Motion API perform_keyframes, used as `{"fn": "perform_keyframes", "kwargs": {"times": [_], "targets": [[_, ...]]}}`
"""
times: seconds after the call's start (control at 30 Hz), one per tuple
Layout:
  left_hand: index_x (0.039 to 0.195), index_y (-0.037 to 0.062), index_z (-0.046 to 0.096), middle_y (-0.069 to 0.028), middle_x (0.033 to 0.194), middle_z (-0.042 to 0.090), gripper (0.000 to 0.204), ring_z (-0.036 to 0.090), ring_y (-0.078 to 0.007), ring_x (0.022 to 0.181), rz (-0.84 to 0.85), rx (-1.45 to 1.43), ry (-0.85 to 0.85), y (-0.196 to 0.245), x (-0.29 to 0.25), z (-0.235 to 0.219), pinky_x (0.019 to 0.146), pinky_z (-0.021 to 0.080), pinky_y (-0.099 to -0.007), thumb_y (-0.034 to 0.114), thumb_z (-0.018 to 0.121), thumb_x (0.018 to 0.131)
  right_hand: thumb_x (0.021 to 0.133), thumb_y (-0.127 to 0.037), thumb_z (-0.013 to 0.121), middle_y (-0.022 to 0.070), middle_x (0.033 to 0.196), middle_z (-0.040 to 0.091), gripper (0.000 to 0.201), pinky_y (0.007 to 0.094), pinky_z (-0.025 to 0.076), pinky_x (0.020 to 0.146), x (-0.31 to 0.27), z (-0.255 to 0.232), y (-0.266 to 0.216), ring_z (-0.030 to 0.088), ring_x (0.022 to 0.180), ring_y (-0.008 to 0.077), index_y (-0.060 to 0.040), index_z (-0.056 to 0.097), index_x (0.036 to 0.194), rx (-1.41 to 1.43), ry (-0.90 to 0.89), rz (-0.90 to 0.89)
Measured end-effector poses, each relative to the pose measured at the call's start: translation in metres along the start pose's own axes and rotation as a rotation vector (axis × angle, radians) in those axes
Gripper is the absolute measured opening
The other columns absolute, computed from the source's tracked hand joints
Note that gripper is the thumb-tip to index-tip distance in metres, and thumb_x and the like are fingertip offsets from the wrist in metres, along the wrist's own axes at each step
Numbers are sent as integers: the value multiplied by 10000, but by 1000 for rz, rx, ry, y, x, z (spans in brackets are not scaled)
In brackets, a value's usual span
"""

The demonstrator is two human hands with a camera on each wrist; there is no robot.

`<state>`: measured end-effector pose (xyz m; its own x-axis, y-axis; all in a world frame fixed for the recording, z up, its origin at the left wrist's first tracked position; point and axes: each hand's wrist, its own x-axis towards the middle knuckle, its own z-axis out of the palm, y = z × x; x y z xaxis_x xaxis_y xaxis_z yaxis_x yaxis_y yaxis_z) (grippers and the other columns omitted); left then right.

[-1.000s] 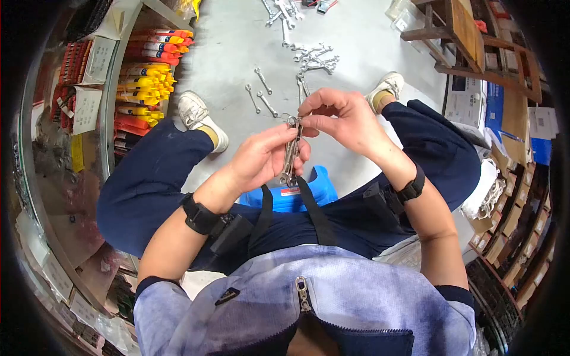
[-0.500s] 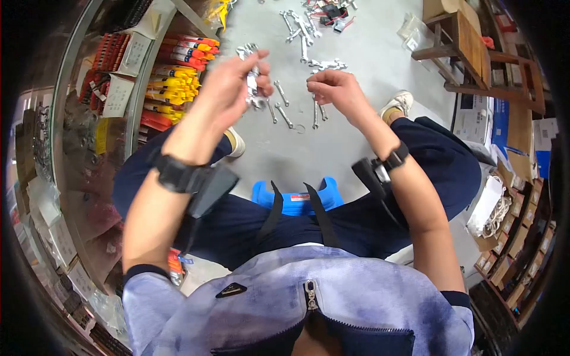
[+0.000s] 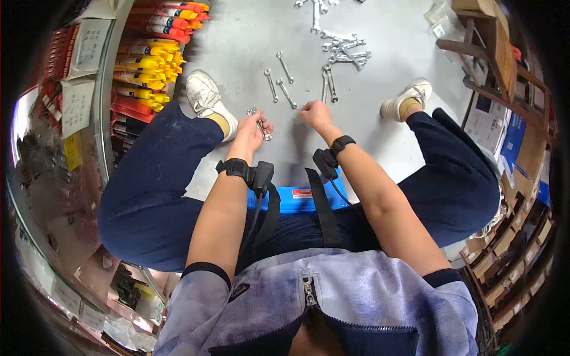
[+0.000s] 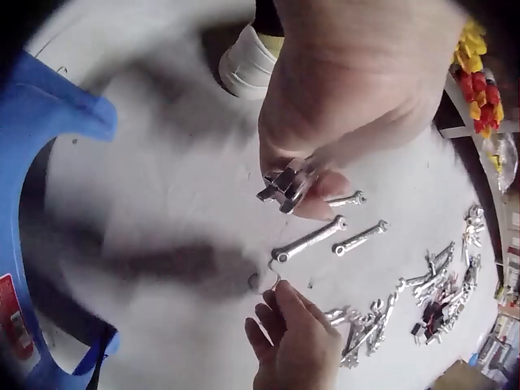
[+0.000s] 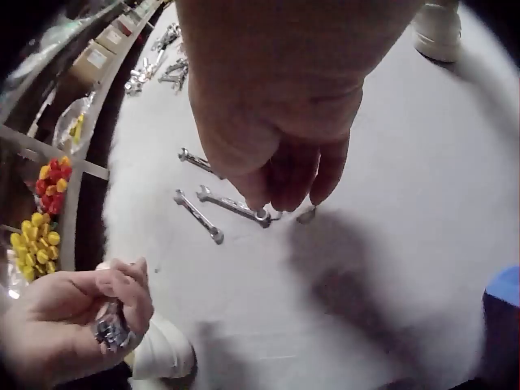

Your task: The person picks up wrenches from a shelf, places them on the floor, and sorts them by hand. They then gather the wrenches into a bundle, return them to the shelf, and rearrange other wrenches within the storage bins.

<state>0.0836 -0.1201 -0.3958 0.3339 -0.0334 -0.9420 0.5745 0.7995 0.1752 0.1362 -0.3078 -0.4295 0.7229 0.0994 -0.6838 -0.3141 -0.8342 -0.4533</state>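
Note:
My left hand (image 3: 252, 132) grips a bundle of small metal wrenches (image 4: 284, 188), whose ends stick out of the curled fingers above the floor. To its right, my right hand (image 3: 317, 115) reaches down to the floor, thumb and fingertips pinching a thin metal ring (image 4: 276, 275), mostly hidden by the fingers in the right wrist view. Just beyond the fingertips lies one loose wrench (image 3: 286, 94). Two more, a left wrench (image 3: 271, 86) and a farther wrench (image 3: 285, 67), are spread close by.
A pair of wrenches (image 3: 331, 83) and a larger wrench pile (image 3: 350, 52) lie farther out on the grey floor. Shoes stand either side, the left shoe (image 3: 205, 95) near my left hand. A blue stool (image 3: 285, 200) is below me. Shelves (image 3: 110, 118) line the left; a wooden chair (image 3: 502, 53) stands right.
The hands first met over the bundle, then parted, leaving the ring on the floor. The left hand swung outward with the wrenches and came back lower; the right hand went down to the ring.

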Motion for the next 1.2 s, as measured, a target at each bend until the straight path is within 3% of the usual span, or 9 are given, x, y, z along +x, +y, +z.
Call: {"fn": "perform_keyframes", "kwargs": {"times": [0.17,0.43,0.7,0.77,0.8,0.83,0.9,1.0,1.2], "targets": [[996,16,448,-101,813,513,162,505,-188,682,56,64,-114,13,2,5,648,473,-339,122,463,874,684,-164,585,165,810,612,155,397,474,684,7,6,-24,595,768,317,-33,616,762,-256,159,-141],[1022,12,445,-154,955,542,179,555,-236,819,75,56,-172,17,5,11,732,483,-355,121,447,881,687,-228,598,142,820,612,199,395,472,679,18,6,-28,594,769,300,-51,611,778,-356,126,-212],[1048,-30,416,-206,1018,536,219,555,-260,913,212,142,-199,27,-7,33,772,470,-334,109,430,879,689,-183,632,106,772,631,177,331,471,655,14,-67,-24,603,712,247,-56,653,811,-16,-71,-329],[1046,-55,430,-208,998,548,248,561,-258,911,285,344,-211,27,-9,37,780,460,-315,128,433,879,685,-155,636,104,781,633,164,321,471,657,11,-87,-35,604,715,231,-58,654,816,-16,-337,-410],[1046,-55,430,-208,998,548,248,561,-258,911,288,345,-212,26,-12,41,780,460,-315,128,433,879,702,-129,630,88,769,635,145,295,467,640,10,-87,-35,595,696,184,-62,655,829,-43,-315,-467],[1049,-63,436,-197,990,554,264,567,-252,899,274,487,-221,24,-16,46,773,458,-305,142,429,883,702,-129,630,88,769,635,145,295,467,640,2,-98,-50,595,696,184,-62,655,829,-43,-313,-469],[1053,-72,442,-186,983,560,282,572,-246,887,261,631,-231,21,-23,52,766,456,-296,155,425,886,756,-128,618,37,771,626,156,253,444,593,-12,-121,-77,550,667,104,-48,638,888,53,-596,-427],[1065,-53,448,-143,975,564,283,580,-222,850,-5,426,-528,16,-33,56,777,476,-338,165,417,887,765,-112,607,29,811,627,175,237,428,640,-12,-120,-77,546,725,97,-33,627,920,306,-633,-417],[1054,-4,450,-108,886,557,226,569,-211,808,-96,123,-729,16,-40,60,779,480,-403,137,399,884,768,-118,610,39,837,626,218,244,420,695,-21,-125,-81,546,759,105,-28,619,967,504,-583,-330]]}}
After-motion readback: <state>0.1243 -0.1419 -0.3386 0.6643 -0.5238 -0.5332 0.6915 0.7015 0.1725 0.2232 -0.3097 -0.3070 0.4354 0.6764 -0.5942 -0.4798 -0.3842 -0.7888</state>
